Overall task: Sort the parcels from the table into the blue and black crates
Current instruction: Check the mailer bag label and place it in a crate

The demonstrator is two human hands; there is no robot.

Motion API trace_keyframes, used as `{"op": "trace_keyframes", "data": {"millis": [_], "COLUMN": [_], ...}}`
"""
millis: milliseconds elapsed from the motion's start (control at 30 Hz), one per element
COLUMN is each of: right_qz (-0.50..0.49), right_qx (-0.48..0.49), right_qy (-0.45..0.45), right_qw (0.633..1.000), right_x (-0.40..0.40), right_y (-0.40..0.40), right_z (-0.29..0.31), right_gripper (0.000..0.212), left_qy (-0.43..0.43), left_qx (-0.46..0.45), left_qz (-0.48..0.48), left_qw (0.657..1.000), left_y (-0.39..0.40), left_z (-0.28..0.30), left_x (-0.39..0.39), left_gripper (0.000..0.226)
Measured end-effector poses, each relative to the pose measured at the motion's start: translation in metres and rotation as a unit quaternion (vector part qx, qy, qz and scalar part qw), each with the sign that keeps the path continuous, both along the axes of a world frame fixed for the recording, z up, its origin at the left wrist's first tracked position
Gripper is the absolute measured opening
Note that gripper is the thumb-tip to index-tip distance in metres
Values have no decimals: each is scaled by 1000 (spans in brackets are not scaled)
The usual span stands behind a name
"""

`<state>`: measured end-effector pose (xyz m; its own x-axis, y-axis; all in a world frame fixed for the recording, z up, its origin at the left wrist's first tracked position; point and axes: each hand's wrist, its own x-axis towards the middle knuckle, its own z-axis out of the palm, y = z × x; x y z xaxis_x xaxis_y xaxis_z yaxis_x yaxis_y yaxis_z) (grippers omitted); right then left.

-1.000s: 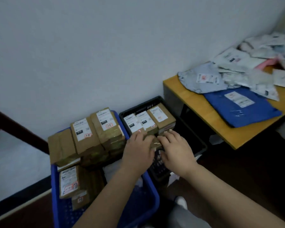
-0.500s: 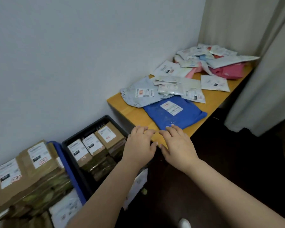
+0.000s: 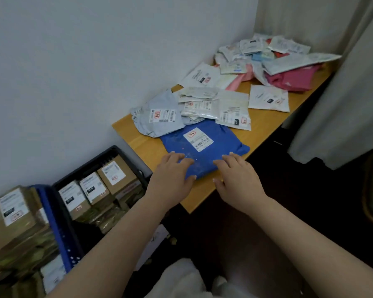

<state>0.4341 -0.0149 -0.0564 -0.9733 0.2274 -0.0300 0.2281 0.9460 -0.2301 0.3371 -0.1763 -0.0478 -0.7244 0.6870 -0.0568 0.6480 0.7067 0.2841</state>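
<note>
Left hand (image 3: 172,175), right hand (image 3: 238,177) spread flat on blue parcel (image 3: 202,151); label end toward wall.

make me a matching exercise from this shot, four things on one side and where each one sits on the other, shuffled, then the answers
Things:
1. blue parcel
2. grey parcel
3. pink parcel
4. taped cardboard boxes

Places:
A. far end of the table, in the pile
B. inside the black crate
C. near table edge, under the left hand and right hand
D. by the wall, just behind the blue one

Pairs: 1-C, 2-D, 3-A, 4-B
</note>
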Motion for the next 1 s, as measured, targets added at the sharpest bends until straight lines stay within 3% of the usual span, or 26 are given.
{"op": "trace_keyframes", "data": {"millis": [600,867,1000], "right_qz": [-46,3,49], "right_qx": [-41,-94,-117], "right_qy": [-143,-232,-314], "right_qw": [988,968,941], "right_x": [-102,-139,-144], "right_y": [69,92,108], "right_z": [-77,-109,-124], "right_gripper": [55,76,84], "left_qy": [-156,-235,-267], "left_qx": [-51,-149,-178], "left_qz": [33,43,57], "left_qw": [986,960,945], "left_y": [50,82,85], "left_z": [-93,-140,-159], "left_x": [-126,-149,-137], "left_gripper": [51,84,87]}}
